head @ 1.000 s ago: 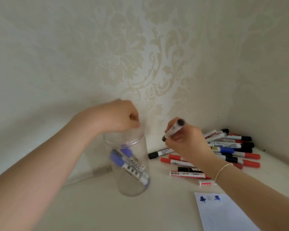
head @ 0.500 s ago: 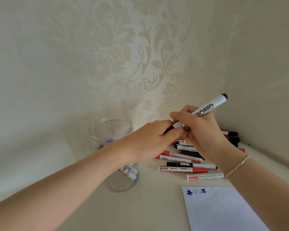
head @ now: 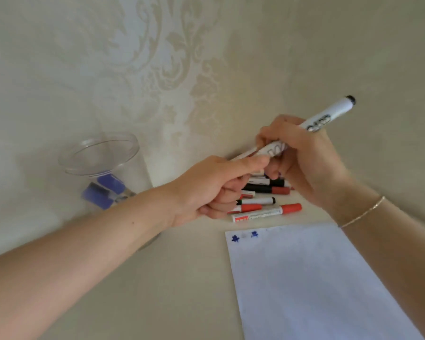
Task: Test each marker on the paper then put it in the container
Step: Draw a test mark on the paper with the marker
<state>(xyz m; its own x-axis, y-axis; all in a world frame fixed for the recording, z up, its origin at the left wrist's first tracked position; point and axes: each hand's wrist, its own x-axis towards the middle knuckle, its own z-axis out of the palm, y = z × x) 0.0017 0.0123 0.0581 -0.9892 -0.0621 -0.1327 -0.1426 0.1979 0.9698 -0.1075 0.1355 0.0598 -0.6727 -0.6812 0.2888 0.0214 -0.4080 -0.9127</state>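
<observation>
My right hand [head: 302,158] grips a white whiteboard marker [head: 326,119] by its barrel, black end tip pointing up and right. My left hand [head: 214,187] pinches the marker's lower end, which its fingers hide, so I cannot tell whether a cap is there. Both hands hover above a pile of red and black markers [head: 265,204] by the wall. A clear plastic container [head: 103,165] stands at the left with blue-capped markers inside. A white paper [head: 304,278] lies at the lower right with two blue marks near its top left corner.
Patterned wallpaper walls meet in a corner behind the marker pile. The beige tabletop [head: 182,290] runs between the container and the paper. My left forearm crosses in front of the container's lower part. A thin bracelet [head: 363,212] circles my right wrist.
My left hand left the container's rim and moved right onto the marker's lower end. My right hand raised the marker and turned it more upright. The view shifted down and right.
</observation>
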